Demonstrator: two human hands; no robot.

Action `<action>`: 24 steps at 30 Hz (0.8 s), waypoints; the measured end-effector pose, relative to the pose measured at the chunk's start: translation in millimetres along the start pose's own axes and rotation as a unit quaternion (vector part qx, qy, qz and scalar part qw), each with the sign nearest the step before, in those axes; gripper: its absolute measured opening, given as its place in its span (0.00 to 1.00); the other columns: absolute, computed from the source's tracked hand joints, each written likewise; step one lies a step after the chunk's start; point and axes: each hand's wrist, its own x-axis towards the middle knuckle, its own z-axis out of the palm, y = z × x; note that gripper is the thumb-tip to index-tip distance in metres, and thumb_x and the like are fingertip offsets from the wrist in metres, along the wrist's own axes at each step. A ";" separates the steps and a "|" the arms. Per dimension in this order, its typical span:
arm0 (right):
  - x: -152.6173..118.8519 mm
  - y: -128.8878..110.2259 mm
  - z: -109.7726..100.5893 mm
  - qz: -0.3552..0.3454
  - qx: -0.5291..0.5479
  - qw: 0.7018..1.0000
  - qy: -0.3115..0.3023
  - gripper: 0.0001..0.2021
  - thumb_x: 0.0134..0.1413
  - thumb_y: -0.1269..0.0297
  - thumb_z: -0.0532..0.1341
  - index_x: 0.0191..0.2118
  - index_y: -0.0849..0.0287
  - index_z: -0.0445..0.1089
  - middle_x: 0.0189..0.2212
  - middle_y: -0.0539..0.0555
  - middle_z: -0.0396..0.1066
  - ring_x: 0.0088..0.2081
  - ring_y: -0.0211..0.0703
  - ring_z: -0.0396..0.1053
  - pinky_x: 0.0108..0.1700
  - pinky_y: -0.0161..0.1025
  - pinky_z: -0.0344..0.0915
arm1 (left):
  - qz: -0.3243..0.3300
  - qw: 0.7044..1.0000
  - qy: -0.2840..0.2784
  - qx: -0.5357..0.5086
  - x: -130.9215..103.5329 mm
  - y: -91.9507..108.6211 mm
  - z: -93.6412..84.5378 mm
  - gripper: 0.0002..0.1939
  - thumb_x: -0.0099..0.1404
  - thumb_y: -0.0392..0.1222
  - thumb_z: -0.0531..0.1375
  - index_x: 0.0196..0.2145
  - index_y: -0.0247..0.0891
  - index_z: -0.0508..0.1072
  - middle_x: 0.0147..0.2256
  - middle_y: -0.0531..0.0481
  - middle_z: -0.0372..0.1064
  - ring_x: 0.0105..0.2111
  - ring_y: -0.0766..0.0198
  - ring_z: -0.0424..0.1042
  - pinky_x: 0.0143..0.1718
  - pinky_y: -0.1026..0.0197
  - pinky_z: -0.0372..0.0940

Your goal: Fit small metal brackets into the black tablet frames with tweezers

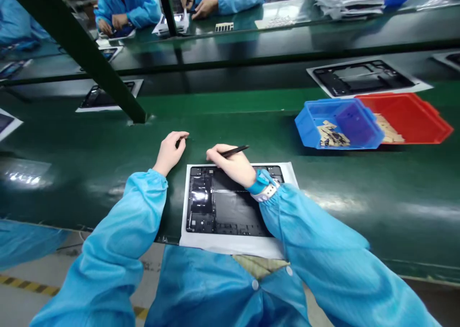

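Note:
A black tablet frame (pixel 223 207) lies on a white sheet (pixel 230 243) at the near edge of the green bench. My right hand (pixel 233 166) rests over the frame's top edge and grips black tweezers (pixel 235 150) that point right. A blue wrist strap (pixel 264 186) circles that wrist. My left hand (pixel 171 151) hovers on the bench just left of the sheet, fingers pinched together; whether it holds anything small I cannot tell.
A blue bin (pixel 338 123) and a red bin (pixel 406 116) with small tan parts stand at the right. More frames on white sheets (pixel 362 78) ride the belt behind. A dark slanted beam (pixel 89 59) crosses at left. Co-workers' hands (pixel 201 4) work at the far bench.

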 end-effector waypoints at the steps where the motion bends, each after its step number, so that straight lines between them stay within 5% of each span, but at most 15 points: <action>1: 0.3 4.2 4.8 0.010 0.000 1.000 -0.018 0.13 0.55 0.60 0.55 0.29 0.64 0.69 0.27 0.50 0.68 0.30 0.34 0.65 0.35 0.33 0.61 | -0.014 1.000 0.016 0.000 0.9 -1.5 0.8 0.13 0.63 0.34 0.50 0.42 0.32 0.71 0.38 0.48 0.68 0.39 0.67 0.67 0.45 0.65 0.61; 7: -9.5 19.9 3.8 -0.002 -0.042 0.996 -0.072 0.10 0.48 0.69 0.58 0.37 0.63 0.71 0.33 0.49 0.71 0.35 0.35 0.68 0.40 0.33 0.62 | -0.070 0.995 0.046 -0.047 -6.0 -10.8 -6.6 0.13 0.62 0.35 0.51 0.42 0.33 0.71 0.38 0.48 0.69 0.39 0.68 0.68 0.44 0.65 0.63; 19: -11.3 20.8 4.9 -0.005 -0.070 0.994 -0.083 0.11 0.49 0.69 0.60 0.40 0.61 0.70 0.33 0.48 0.72 0.36 0.33 0.70 0.42 0.31 0.64 | -0.118 0.987 0.038 -0.104 -4.8 -19.0 -9.7 0.14 0.62 0.37 0.51 0.43 0.32 0.70 0.38 0.47 0.69 0.38 0.68 0.69 0.43 0.65 0.64; 24: -13.7 2.6 -14.5 -0.079 -0.128 0.989 0.001 0.12 0.50 0.68 0.60 0.42 0.63 0.68 0.34 0.50 0.71 0.35 0.33 0.69 0.40 0.30 0.64 | -0.136 0.985 0.041 -0.101 -5.9 -25.0 -12.5 0.14 0.63 0.38 0.51 0.43 0.32 0.70 0.39 0.46 0.69 0.38 0.67 0.69 0.43 0.64 0.63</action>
